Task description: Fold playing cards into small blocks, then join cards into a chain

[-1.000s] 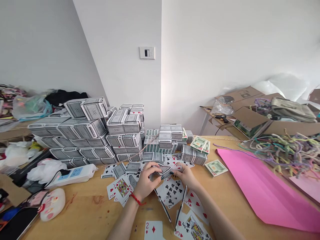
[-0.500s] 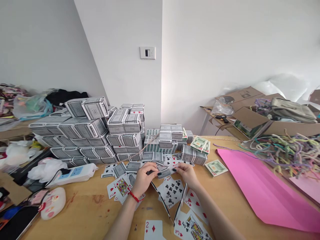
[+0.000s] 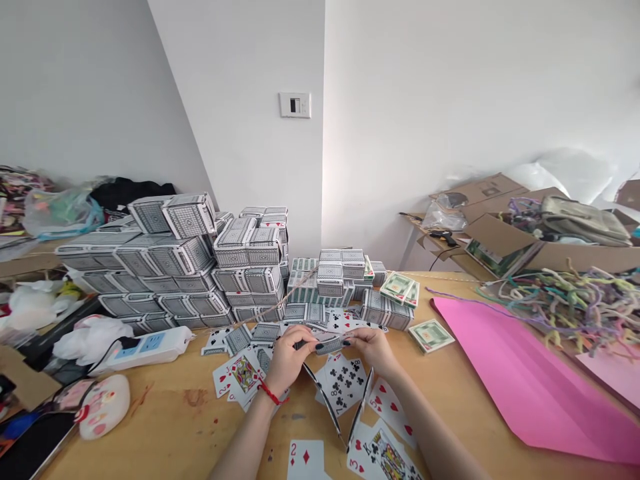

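My left hand (image 3: 289,357) and my right hand (image 3: 374,349) pinch opposite ends of a grey-backed playing card (image 3: 330,345), which spans the gap between them. The red-corded left wrist and the right forearm flank two card walls standing on edge, a left wall (image 3: 325,400) and a right wall (image 3: 359,410), which meet in a V at the near end. Within the V lie loose club cards (image 3: 346,381), face up. A two of diamonds (image 3: 306,460) lies in front, and a king of clubs (image 3: 387,453) lies to the right. My fingers partly cover the held card.
Grey card-patterned blocks (image 3: 165,257) are stacked high at the back left, with smaller stacks (image 3: 343,267) behind my hands. Green card packs (image 3: 431,335) and a pink sheet (image 3: 520,373) lie to the right, near tangled yarn (image 3: 565,307). A white power strip (image 3: 147,348) sits left.
My right fingers have closed in slightly on the right end of the card, which sits a little flatter between both hands. The standing cards look unchanged.
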`<move>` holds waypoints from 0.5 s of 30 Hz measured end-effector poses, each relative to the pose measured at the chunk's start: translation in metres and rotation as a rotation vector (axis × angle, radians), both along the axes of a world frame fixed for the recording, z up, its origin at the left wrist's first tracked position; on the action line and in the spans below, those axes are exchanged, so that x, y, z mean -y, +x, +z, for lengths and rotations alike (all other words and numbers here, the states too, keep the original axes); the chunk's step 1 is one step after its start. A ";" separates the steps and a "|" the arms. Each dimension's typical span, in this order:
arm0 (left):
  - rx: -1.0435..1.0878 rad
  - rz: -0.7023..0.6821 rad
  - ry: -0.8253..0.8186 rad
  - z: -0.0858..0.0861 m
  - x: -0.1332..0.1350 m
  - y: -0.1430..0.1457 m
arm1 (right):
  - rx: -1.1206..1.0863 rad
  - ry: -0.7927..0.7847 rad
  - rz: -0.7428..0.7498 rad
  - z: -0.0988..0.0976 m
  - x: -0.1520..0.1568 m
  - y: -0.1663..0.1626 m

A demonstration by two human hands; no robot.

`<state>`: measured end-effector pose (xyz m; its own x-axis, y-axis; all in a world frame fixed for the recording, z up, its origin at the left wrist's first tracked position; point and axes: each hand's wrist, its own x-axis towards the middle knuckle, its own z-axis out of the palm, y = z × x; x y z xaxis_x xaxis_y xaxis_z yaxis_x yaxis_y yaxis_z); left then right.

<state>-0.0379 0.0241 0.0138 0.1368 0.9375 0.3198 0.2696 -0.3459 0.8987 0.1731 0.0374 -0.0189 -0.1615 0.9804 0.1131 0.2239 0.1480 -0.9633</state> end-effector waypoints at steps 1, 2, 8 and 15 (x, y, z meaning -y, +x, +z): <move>-0.001 0.002 -0.002 0.000 0.000 0.000 | 0.008 -0.001 -0.003 -0.001 0.000 -0.001; -0.004 0.005 -0.004 -0.001 0.000 0.000 | 0.015 -0.001 -0.006 -0.002 0.000 -0.001; -0.001 0.013 0.003 -0.003 0.000 -0.001 | 0.067 0.028 -0.044 -0.006 0.001 -0.005; -0.027 0.043 0.014 -0.002 0.002 0.002 | 0.199 0.105 -0.104 -0.001 0.009 -0.014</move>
